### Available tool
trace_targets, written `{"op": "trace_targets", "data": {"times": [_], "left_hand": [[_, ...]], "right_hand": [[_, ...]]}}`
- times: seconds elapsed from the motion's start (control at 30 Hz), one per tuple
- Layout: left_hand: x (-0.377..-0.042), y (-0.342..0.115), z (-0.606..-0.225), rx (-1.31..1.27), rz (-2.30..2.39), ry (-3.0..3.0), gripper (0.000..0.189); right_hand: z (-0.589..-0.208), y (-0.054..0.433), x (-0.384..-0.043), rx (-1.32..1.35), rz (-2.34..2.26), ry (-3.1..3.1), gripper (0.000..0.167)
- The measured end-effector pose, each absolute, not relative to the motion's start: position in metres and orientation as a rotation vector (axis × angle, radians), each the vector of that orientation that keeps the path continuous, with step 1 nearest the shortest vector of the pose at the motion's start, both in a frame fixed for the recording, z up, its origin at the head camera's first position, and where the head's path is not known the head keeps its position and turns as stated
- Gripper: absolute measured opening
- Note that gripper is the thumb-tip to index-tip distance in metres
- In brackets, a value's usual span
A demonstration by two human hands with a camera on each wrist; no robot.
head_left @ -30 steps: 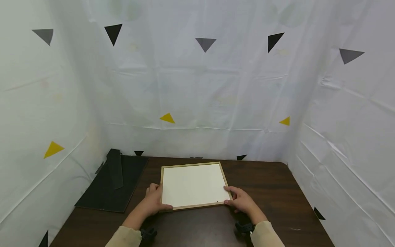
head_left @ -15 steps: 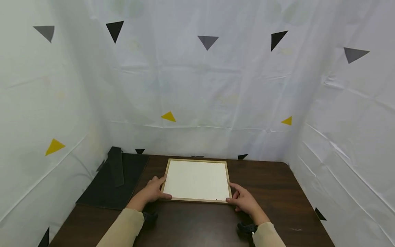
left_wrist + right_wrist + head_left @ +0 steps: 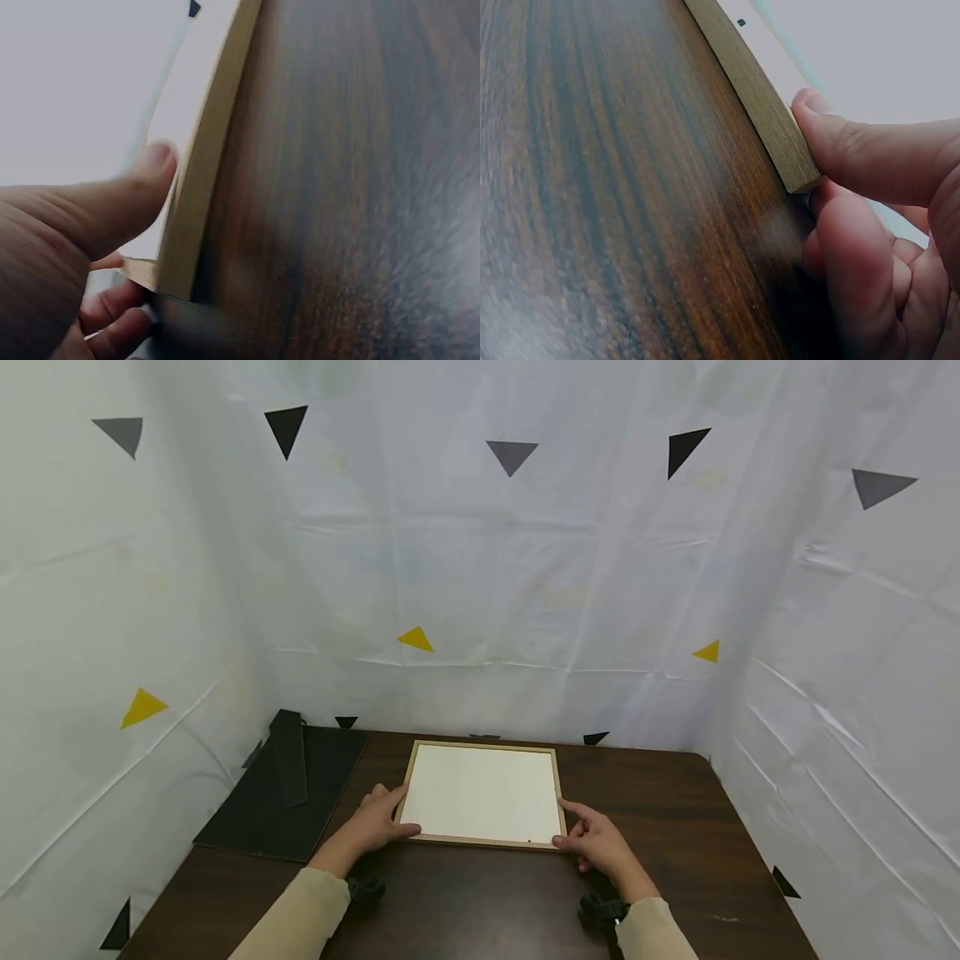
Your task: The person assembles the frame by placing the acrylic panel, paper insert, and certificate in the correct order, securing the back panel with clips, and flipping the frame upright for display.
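A picture frame [image 3: 486, 793] with a thin light-wood border and a white inside lies at the middle of the table in the head view. My left hand [image 3: 372, 823] holds its near left corner. In the left wrist view the thumb [image 3: 127, 199] rests over the front border [image 3: 202, 169], and curled fingers sit around the corner. My right hand [image 3: 597, 843] grips the near right corner. Its thumb [image 3: 877, 150] lies on the border [image 3: 769, 112] in the right wrist view, with the other fingers bent beside and below the corner.
A black backing board [image 3: 251, 827] with a hinged stand leg [image 3: 289, 764] lies on the left of the dark wood table [image 3: 675, 827]. White sheeting [image 3: 495, 577] with triangle marks encloses the back and both sides. A small dark speck [image 3: 741, 22] shows inside the frame.
The picture frame has turned from a slight slant to nearly square with the table and shifted a little away and right. Both hands have stayed on its corners. The head view has shifted slightly.
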State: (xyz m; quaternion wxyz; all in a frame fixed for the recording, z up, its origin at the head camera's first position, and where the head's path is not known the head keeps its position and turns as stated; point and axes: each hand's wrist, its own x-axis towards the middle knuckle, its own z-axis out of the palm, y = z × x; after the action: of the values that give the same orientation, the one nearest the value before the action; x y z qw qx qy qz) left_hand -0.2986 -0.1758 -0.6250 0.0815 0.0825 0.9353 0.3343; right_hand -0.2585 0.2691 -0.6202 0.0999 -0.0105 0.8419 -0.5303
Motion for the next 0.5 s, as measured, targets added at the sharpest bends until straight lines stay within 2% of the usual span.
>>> {"op": "trace_targets", "data": {"times": [0.17,0.23,0.37,0.5], "left_hand": [[-0.284,-0.207,-0.602,0.176,1.094,2.962,0.036],[-0.277,-0.23,-0.588,0.109,1.129,3.055,0.023],[-0.264,-0.287,-0.572,-0.102,1.107,3.249,0.026],[-0.254,-0.337,-0.576,-0.349,0.942,3.314,0.048]], "right_hand": [[-0.625,0.267,-0.26,-0.041,-1.552,2.474,0.08],[-0.625,0.266,-0.258,-0.043,-1.553,2.466,0.081],[-0.62,0.268,-0.258,-0.057,-1.55,2.478,0.08],[-0.616,0.272,-0.26,-0.067,-1.552,2.478,0.079]]}}
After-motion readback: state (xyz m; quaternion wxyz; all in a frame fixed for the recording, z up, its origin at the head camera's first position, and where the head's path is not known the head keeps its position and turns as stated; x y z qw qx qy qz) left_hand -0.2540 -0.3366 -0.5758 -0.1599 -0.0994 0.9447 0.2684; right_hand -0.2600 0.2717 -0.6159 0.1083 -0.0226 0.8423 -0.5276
